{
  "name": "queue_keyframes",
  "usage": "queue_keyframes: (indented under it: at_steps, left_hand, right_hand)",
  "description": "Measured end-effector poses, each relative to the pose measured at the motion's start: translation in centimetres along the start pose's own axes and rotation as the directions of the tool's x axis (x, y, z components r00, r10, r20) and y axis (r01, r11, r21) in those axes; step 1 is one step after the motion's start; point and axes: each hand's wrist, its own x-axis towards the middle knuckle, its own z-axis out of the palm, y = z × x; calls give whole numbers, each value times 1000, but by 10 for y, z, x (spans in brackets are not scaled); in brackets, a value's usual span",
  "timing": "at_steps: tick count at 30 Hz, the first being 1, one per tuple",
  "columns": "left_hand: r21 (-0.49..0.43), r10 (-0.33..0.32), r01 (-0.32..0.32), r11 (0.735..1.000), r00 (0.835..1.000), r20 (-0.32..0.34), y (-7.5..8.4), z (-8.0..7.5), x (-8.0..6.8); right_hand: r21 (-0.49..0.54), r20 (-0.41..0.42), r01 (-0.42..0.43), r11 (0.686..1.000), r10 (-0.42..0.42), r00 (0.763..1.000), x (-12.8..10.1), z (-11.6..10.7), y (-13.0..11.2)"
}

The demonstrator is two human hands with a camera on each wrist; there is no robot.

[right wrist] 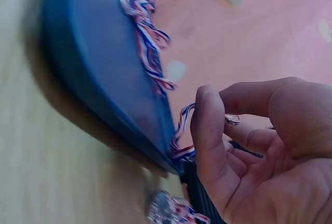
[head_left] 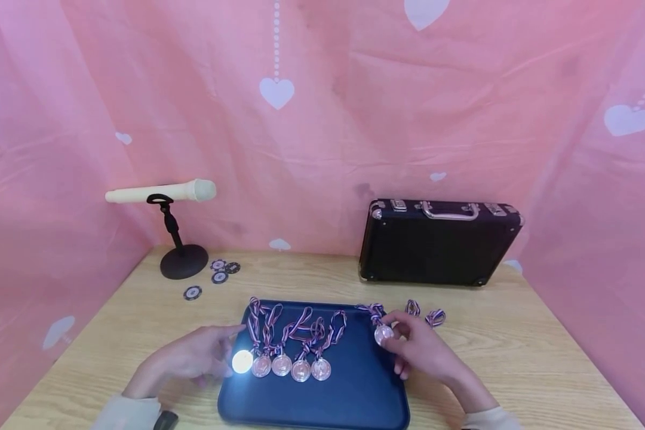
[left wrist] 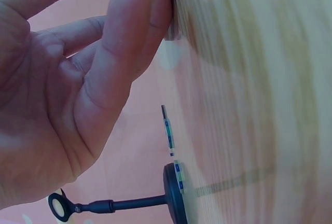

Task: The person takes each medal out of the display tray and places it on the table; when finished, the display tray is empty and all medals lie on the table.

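On a dark blue tray [head_left: 312, 406] lie several round medals [head_left: 282, 365] in a row, their red, white and blue ribbons [head_left: 301, 327] bunched toward the far rim. At the tray's right side my right hand [head_left: 419, 349] pinches another medal [head_left: 383, 335] between thumb and fingers; its ribbon [head_left: 374, 312] trails over the far right corner. In the right wrist view that ribbon [right wrist: 182, 125] hangs behind the thumb. My left hand [head_left: 201, 355] is at the tray's left edge, fingers loosely extended beside the leftmost medal [head_left: 242, 361], which shines brightly.
Two more ribbons [head_left: 435, 318] lie on the wooden table right of the tray, partly behind my right hand. A black briefcase [head_left: 435, 248] stands at the back right. Back left are a microphone [head_left: 166, 192] on a black stand [head_left: 184, 261] and several poker chips [head_left: 220, 277].
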Motion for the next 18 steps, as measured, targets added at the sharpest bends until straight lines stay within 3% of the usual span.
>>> queue_keyframes:
  at_steps: [10,18]
  left_hand:
    - [1,8,-8,1000,1000,7,0,-1,0]
    - [3,12,-12,1000,1000,5,1,-1,0]
  right_hand:
    - [65,-121,19,998,-11,993,-8,-38,-7]
    - [50,-289,22,999,-7,957,-24,-80,-3]
